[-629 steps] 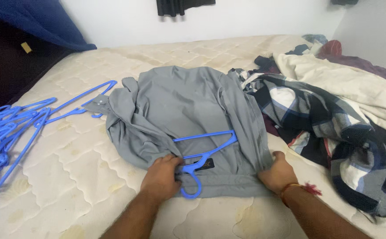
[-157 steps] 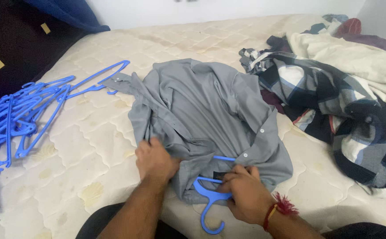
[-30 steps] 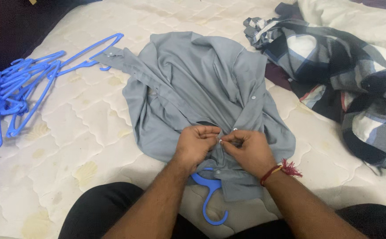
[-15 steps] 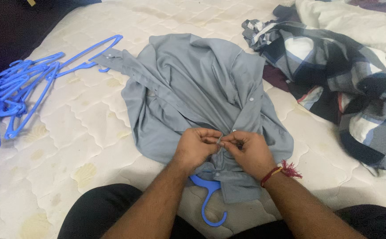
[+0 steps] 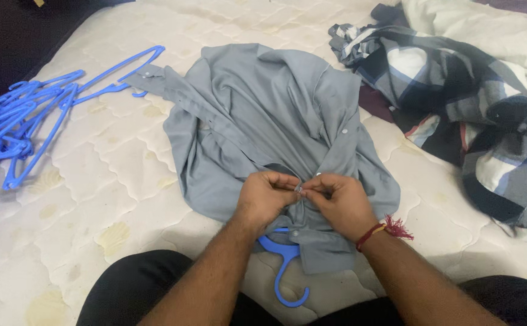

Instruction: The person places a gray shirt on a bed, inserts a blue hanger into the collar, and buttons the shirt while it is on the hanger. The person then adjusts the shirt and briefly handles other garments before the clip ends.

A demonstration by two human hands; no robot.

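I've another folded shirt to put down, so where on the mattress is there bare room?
Bare mattress lies between the hanger pile and the grey shirt, down to the person's knee. A smaller patch sits right of the shirt, below the plaid clothes. The right side is crowded with clothes.

a tangled pile of blue plastic hangers [image 5: 16,136] is spread at the left edge of a cream quilted mattress [image 5: 94,199]. at the right, a dark checked garment [image 5: 456,96] is heaped, with a cream cloth [image 5: 487,36] bunched behind it.
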